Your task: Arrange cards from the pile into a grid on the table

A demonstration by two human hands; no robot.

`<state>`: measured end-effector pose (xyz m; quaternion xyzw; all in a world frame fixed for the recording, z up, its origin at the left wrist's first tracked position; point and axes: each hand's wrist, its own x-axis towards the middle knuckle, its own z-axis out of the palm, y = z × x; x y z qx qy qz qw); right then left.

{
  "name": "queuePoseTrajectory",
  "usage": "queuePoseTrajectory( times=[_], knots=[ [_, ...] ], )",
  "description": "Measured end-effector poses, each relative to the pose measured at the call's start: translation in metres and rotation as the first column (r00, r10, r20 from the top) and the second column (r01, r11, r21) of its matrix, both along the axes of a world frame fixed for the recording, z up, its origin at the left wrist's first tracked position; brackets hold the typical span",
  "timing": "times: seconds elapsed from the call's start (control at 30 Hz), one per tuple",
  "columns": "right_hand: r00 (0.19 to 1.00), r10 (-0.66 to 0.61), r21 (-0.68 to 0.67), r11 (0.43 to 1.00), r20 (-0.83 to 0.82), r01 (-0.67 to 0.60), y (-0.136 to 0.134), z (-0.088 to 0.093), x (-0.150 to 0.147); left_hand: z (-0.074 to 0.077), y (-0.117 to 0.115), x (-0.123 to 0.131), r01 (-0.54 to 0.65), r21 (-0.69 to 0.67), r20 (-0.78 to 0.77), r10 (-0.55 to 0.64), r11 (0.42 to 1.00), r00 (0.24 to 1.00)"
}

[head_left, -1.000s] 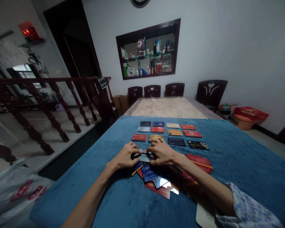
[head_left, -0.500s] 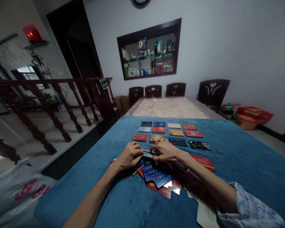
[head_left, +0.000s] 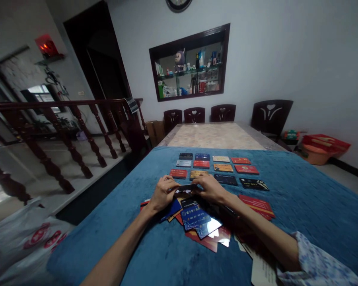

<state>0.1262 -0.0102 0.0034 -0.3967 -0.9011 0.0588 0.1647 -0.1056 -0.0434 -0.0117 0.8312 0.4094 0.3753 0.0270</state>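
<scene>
Between my two hands a thin dark card (head_left: 187, 187) is raised above the pile, seen nearly edge-on. My left hand (head_left: 163, 193) pinches its left end, and my right hand (head_left: 208, 188) pinches its right end. Beneath them lies a loose pile of cards, with a blue card (head_left: 198, 217) on top and red and white ones under it. Beyond my hands, several cards stand in rows, among them a gold card (head_left: 198, 174), a red card (head_left: 178, 173) and a black card (head_left: 254, 184). My right forearm covers part of the pile.
A blue cloth (head_left: 131, 234) covers the near part of the table (head_left: 211, 135). Red cards (head_left: 258, 205) lie right of my right forearm, and a pale card (head_left: 261, 270) is at the near edge. Dark chairs (head_left: 273, 115) stand beyond, with plastic bags (head_left: 30, 238) at the left.
The card between my hands has been lifted and tilted so its edge shows. My hands have shifted only slightly, and the whole view has moved a little.
</scene>
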Motion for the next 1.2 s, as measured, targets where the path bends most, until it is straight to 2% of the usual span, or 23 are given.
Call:
queuePoseTrajectory(
  times=[0.17,0.43,0.63,0.8,1.03,1.2],
  knots=[
    [0.987,0.003,0.016,1.000,-0.162,-0.001,0.003,0.000,0.001,-0.004,0.002,0.001,-0.040,-0.070,0.072,0.045,0.997,0.996],
    [0.949,0.020,0.065,0.998,-0.315,0.001,0.003,-0.004,-0.003,-0.005,0.002,0.003,-0.065,-0.100,0.023,0.068,0.993,0.997],
    [0.970,0.003,0.263,0.963,-0.242,0.062,0.000,-0.003,-0.006,-0.004,0.002,0.004,-0.129,-0.016,0.079,0.130,0.992,0.988],
    [0.991,0.044,0.413,0.911,-0.123,0.011,-0.004,-0.001,-0.007,0.003,-0.004,0.009,-0.134,0.087,0.181,0.117,0.987,0.977],
    [0.998,0.034,0.437,0.900,-0.056,-0.006,0.001,-0.009,-0.011,0.001,-0.002,0.020,-0.095,0.057,0.134,0.086,0.994,0.987],
    [1.000,0.028,0.402,0.915,-0.006,-0.023,0.006,-0.003,-0.016,-0.001,0.007,0.024,-0.119,0.048,0.073,0.115,0.992,0.991]
  ],
)
